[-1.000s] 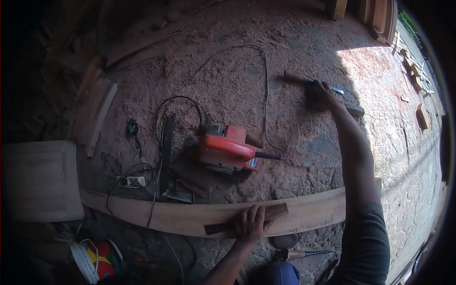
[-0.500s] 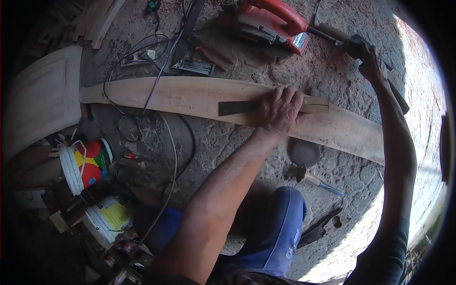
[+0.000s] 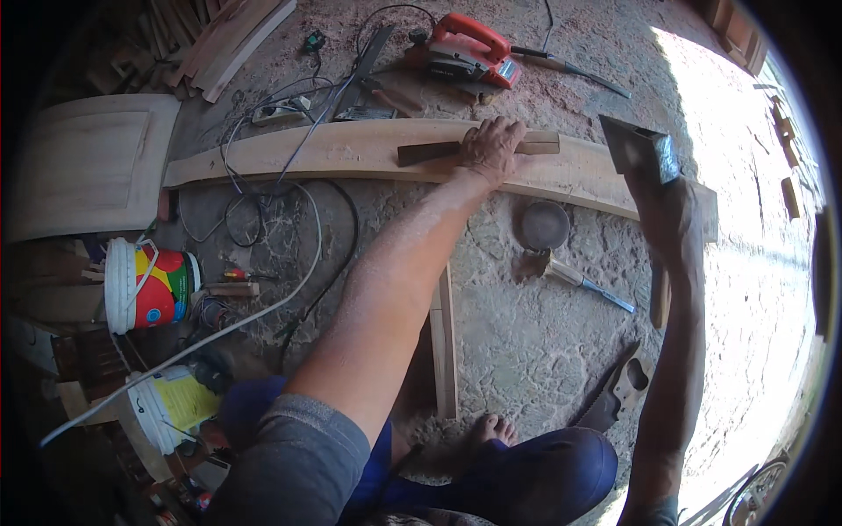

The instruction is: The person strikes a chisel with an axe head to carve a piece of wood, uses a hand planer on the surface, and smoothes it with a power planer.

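Note:
A long, curved pale wooden board point(image 3: 351, 147) lies across the ground in front of me. My left hand point(image 3: 491, 151) is closed over a flat tool with a dark blade point(image 3: 428, 154) and a pale wooden end point(image 3: 538, 143), resting on the board's top. The middle of that tool is hidden under my fingers. My right hand point(image 3: 668, 215) grips a hatchet point(image 3: 630, 145) close to its metal head, above the board's right end. Its broad blade points up and left, and part of its wooden handle point(image 3: 660, 296) shows below, beside my forearm.
Beyond the board lie a red electric planer point(image 3: 469, 54), a long metal tool point(image 3: 579, 70) and tangled cords point(image 3: 263, 167). Nearer me are a round dark disc point(image 3: 545, 225), a chisel point(image 3: 583, 282) and a handsaw point(image 3: 617, 386). Paint buckets point(image 3: 123, 285) and a wooden panel point(image 3: 88, 167) stand left.
My right hand has come down from near the planer with the hatchet, its blade now turned to the left. My left hand keeps its place on the board. The view has shifted.

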### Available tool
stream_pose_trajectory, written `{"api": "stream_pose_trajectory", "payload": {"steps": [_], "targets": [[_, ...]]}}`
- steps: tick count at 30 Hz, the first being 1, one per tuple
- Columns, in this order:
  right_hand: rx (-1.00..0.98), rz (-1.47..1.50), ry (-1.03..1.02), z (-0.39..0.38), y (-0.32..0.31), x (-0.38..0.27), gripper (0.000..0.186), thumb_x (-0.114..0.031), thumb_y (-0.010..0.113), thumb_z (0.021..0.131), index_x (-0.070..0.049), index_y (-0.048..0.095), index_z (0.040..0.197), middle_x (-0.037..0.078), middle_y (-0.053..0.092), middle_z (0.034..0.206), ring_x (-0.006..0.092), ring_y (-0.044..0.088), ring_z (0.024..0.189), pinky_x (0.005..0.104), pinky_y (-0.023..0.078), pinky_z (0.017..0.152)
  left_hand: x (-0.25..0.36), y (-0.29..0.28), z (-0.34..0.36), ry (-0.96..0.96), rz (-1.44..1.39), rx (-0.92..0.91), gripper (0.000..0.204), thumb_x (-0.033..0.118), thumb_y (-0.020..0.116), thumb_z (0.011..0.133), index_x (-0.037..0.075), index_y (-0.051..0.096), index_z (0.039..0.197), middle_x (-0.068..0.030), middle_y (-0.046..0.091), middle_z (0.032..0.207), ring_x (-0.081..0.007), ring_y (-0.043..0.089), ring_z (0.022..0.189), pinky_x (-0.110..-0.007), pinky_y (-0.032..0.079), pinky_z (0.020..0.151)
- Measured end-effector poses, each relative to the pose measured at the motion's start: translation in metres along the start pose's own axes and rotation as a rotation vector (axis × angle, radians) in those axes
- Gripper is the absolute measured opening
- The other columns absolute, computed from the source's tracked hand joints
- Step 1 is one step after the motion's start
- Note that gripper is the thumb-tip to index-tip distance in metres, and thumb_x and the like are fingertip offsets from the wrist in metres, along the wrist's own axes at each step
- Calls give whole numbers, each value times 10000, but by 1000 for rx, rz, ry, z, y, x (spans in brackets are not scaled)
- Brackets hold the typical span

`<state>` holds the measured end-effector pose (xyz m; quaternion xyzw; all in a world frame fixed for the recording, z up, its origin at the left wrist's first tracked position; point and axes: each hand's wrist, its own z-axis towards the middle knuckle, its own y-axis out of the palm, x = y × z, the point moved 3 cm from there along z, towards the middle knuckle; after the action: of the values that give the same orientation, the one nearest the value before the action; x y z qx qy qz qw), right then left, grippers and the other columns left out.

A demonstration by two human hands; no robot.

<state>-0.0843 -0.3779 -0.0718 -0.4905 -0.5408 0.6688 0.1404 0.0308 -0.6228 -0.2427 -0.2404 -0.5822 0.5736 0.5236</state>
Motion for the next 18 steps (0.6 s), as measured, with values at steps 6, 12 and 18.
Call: {"api": "stream_pose_trajectory", "payload": {"steps": [6,12,18], "targets": [[-312,899,279,-155,69,66,315,-297,742,933,-71,610,757,-1,543,579,94,507,478,292,394,460,49,-100,-56,156,-253,388,430,354,735,932,110,506,1204,-133,628,1014,-365,651,938,-459,525,805],[-457,1553,293,-219,116,55,339,-104,708,916,-87,503,1185,5,537,775,131,561,545,307,462,437,81,-183,-143,-46,-693,527,297,64,665,884,81,506,1135,-60,584,995,-158,584,852,-335,502,757],[-545,1169,59,-208,95,43,243,-157,700,940,-87,536,1104,-10,526,703,101,523,502,286,452,431,92,-164,-210,-101,-1098,627,253,7,720,853,70,580,1055,10,590,896,-70,555,759,-254,488,695]]}}
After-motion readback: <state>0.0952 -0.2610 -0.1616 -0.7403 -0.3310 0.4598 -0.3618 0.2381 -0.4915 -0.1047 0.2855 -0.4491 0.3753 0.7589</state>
